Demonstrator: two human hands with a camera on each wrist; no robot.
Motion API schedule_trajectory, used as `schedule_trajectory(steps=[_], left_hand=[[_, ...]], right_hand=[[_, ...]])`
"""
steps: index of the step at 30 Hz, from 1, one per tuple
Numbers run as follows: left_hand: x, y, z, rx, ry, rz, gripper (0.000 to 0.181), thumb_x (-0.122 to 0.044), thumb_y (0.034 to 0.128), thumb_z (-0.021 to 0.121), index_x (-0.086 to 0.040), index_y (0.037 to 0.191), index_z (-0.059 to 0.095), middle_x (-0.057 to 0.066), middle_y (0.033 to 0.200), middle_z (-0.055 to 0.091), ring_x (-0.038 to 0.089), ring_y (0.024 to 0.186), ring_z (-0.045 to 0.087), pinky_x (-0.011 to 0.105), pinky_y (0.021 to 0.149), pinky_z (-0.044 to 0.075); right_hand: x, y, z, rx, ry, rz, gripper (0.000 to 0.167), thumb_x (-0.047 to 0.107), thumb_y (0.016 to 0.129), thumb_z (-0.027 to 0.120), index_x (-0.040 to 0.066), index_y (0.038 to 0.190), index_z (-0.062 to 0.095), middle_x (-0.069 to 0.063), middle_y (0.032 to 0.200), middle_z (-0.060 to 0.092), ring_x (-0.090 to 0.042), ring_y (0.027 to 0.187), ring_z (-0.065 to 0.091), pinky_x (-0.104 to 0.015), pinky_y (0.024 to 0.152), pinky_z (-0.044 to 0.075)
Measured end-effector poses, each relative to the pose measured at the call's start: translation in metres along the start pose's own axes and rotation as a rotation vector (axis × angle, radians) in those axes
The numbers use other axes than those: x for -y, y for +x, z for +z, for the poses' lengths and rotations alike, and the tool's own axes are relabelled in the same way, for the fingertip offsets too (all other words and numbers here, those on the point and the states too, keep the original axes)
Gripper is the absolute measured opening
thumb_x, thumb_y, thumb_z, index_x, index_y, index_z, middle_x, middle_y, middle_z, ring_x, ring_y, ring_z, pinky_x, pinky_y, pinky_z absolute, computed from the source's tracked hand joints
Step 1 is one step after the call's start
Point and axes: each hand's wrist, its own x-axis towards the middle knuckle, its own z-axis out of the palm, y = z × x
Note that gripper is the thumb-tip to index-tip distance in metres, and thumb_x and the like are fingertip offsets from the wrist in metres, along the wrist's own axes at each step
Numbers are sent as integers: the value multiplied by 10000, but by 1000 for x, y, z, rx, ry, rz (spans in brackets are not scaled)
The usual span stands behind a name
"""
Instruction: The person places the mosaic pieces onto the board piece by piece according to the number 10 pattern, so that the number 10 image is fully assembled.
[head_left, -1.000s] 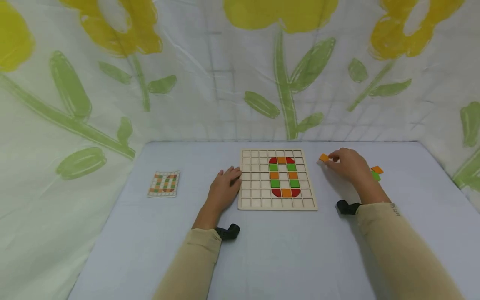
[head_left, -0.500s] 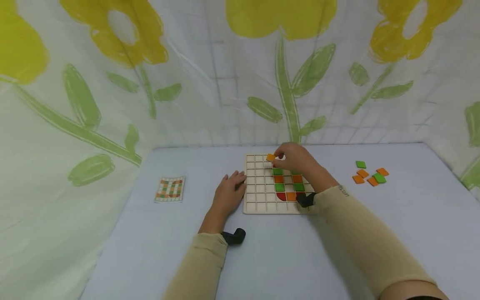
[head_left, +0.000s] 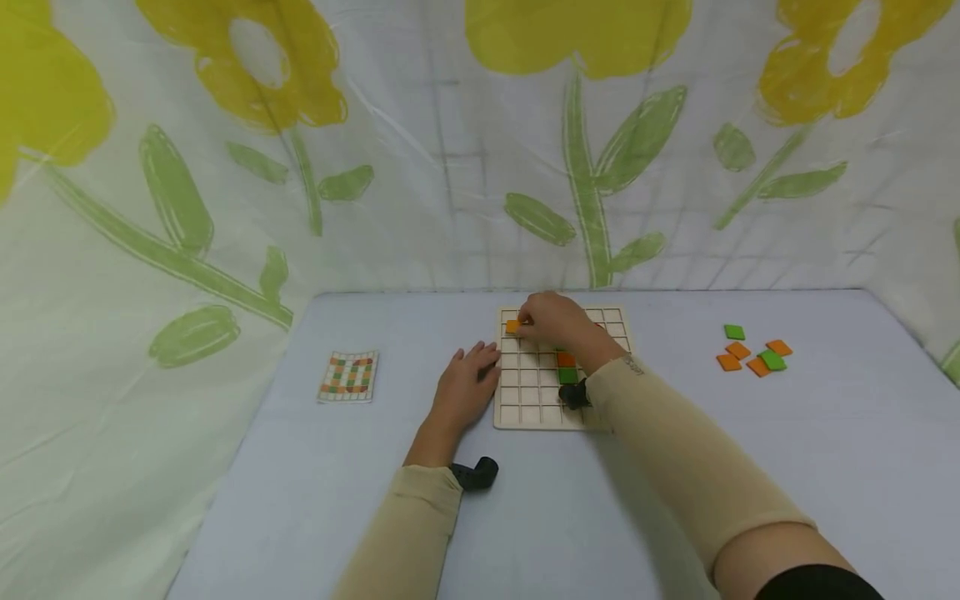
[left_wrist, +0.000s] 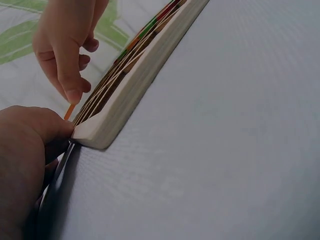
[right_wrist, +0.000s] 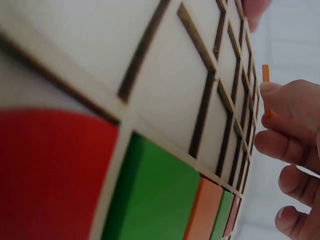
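Right hand [head_left: 558, 321], thumb and fingers pinched on an orange tile [head_left: 513, 327], which was held over the far left part of the grid board [head_left: 519, 396]; whether the tile touched the board could not be told. The left hand [head_left: 462, 392], its fingers extended and gripping nothing, touched the board's left edge.

The right hand, a black wrist camera [head_left: 575, 395] and a beige sleeve [head_left: 675, 450] crossed the board from its near right side and hid much of its right half. A set orange square [head_left: 566, 359] and a set green square [head_left: 567, 375] showed beside the arm; the right wrist view added a red piece [right_wrist: 50, 175] seated in the same board.

Well to the right of the board lay a loose cluster of orange and green tiles [head_left: 758, 367], some overlapping. Left of the board, beyond the left hand, lay a small pattern card [head_left: 348, 377] printed with coloured squares. A pale table [head_left: 555, 517] carried the board, and behind it hung a white curtain [head_left: 420, 208] with painted yellow flowers [head_left: 585, 37].
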Motion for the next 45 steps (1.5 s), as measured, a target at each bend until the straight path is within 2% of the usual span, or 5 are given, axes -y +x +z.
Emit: schedule_trajectory(steps=[19, 28, 36, 41, 45], left_hand=[[0, 3, -1, -3, 11, 10, 360, -240, 987, 581, -141, 1329, 633, -23, 1428, 559, 164, 1406, 431, 370, 1248, 218], [-2, 1, 0, -11, -13, -5, 348, -223, 985, 581, -123, 1313, 642, -10, 1413, 570, 166, 1400, 440, 370, 1248, 220], [0, -2, 2, -6, 7, -27, 355, -241, 990, 574, -146, 1327, 633, -29, 1429, 555, 164, 1410, 425, 364, 1249, 215], [1, -1, 1, -29, -15, -23, 346, -232, 983, 590, -136, 1311, 646, -27, 1421, 564, 171, 1404, 435, 373, 1248, 219], [1, 1, 3, -9, -19, -34, 346, -239, 984, 586, -142, 1310, 647, -38, 1421, 562, 153, 1409, 426, 364, 1250, 209]], right_hand=[[8, 5, 3, 33, -15, 50, 336, 307, 961, 637, 103, 1221, 696, -82, 1271, 636, -267, 1168, 595, -422, 1006, 519], [-9, -12, -8, 21, 52, 55, 358, 306, 985, 592, 94, 1264, 666, -97, 1219, 647, -268, 1088, 618, -446, 942, 537], [-75, -73, -38, -67, 111, 143, 455, 309, 978, 600, 17, 1328, 597, -188, 1241, 620, -340, 1096, 587, -505, 897, 529], [-136, -132, -57, -168, 111, 346, 603, 478, 956, 578, -18, 1298, 597, -264, 1228, 610, -400, 1051, 579, -551, 827, 519], [-181, -177, -61, -142, 106, 528, 828, 685, 898, 504, -35, 1301, 567, -320, 1308, 534, -466, 1093, 544, -564, 790, 519]])
